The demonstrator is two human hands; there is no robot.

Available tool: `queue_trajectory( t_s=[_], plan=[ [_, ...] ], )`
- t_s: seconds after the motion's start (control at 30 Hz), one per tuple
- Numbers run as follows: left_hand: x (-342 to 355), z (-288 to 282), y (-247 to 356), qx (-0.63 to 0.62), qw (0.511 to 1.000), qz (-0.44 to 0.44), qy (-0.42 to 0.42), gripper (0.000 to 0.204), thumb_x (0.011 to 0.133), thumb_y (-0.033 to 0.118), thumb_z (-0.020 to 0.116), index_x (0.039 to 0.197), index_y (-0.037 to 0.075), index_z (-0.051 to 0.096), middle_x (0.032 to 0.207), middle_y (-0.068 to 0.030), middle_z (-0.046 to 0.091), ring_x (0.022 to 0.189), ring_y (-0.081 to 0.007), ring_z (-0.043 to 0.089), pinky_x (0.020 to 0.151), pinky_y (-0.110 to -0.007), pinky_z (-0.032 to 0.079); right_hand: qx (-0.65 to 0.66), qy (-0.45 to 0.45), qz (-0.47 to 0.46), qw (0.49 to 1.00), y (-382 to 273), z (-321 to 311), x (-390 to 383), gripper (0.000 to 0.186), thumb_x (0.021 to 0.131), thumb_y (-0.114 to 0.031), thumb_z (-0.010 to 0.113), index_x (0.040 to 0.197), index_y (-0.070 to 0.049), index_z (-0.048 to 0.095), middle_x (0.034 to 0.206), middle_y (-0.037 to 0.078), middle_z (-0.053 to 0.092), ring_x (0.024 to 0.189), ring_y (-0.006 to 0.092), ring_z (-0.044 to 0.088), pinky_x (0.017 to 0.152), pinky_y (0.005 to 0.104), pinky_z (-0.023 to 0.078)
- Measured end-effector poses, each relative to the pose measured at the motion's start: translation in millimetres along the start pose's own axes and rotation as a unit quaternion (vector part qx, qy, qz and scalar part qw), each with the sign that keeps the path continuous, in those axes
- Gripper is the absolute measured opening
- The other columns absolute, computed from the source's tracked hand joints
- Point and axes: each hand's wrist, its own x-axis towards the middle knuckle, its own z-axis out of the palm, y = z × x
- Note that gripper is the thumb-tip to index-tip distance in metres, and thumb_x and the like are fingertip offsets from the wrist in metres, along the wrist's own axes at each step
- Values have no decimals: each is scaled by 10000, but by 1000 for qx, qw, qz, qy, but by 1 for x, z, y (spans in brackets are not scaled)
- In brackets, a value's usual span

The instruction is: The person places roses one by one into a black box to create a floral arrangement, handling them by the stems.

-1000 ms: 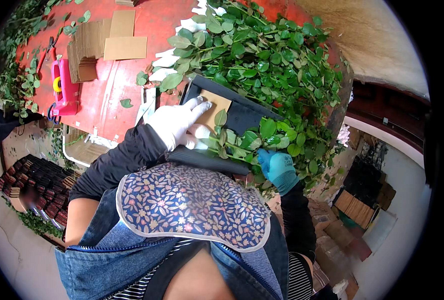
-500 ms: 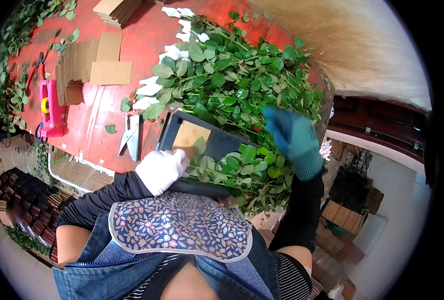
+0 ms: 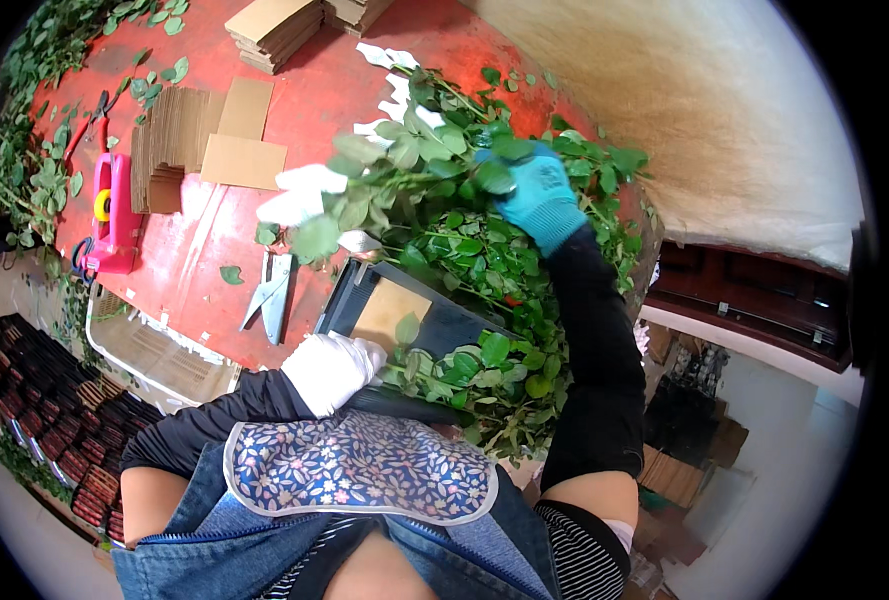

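My left hand point(image 3: 332, 372), in a white glove, is closed at the left end of a bunch of leafy rose stems point(image 3: 484, 370). This bunch lies over a black tray point(image 3: 449, 303) with a piece of brown cardboard point(image 3: 392, 313) in it. My right hand point(image 3: 536, 200), in a teal glove, grips more leafy rose stems point(image 3: 404, 185) above the pile; its fingertips are partly behind leaves. At their left end are white-wrapped heads point(image 3: 302, 195), blurred by motion. Beneath lies a pile of rose stems point(image 3: 464, 250).
Scissors point(image 3: 272, 298) lie left of the tray. Farther left are a pink tape dispenser point(image 3: 114, 215), red-handled pliers point(image 3: 92, 125) and stacked cardboard pieces point(image 3: 169, 140). More cardboard point(image 3: 269, 30) is at the back of the red table point(image 3: 189, 235). A pale wall covering point(image 3: 704, 120) borders the right.
My right hand has moved up and left over the pile and taken hold of rose stems, which are shifting with it. The left hand stays by the tray.
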Motion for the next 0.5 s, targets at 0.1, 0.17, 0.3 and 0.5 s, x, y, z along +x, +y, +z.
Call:
queue_trajectory(
  t_s=[0.1, 0.17, 0.3, 0.5],
  plan=[
    [2, 1, -1, -13, 1000, -5, 8, 146, 886, 220, 549, 983, 116, 580, 729, -72, 607, 653, -243, 650, 501, -381, 493, -23, 91, 7, 996, 5, -58, -16, 436, 703, -165, 683, 1139, -148, 668, 1056, 103, 677, 915, 328, 646, 835, 406, 521],
    [3, 0, -1, -28, 999, -5, 15, 157, 892, 256, 568, 950, 110, 580, 713, -84, 611, 639, -260, 652, 507, -394, 494, 72, 196, 46, 977, 21, -75, -19, 297, 784, -207, 656, 1069, -130, 686, 1009, 108, 686, 895, 318, 657, 788, 416, 531],
    [6, -3, -1, -44, 999, -10, -2, 256, 894, 347, 598, 879, 93, 566, 686, -102, 612, 624, -290, 651, 530, -424, 497, -121, -54, 269, 954, 60, -70, -21, 342, 871, -282, 634, 1173, -122, 637, 1044, 179, 671, 938, 370, 649, 783, 470, 517],
    [4, -3, -3, -85, 996, -25, -6, 276, 901, 384, 605, 932, 111, 584, 667, -106, 613, 644, -287, 655, 539, -431, 491, 16, 89, 250, 964, 68, -101, -57, 302, 886, -183, 631, 1156, -48, 643, 1003, 172, 689, 875, 300, 674, 753, 385, 519]
  ],
)
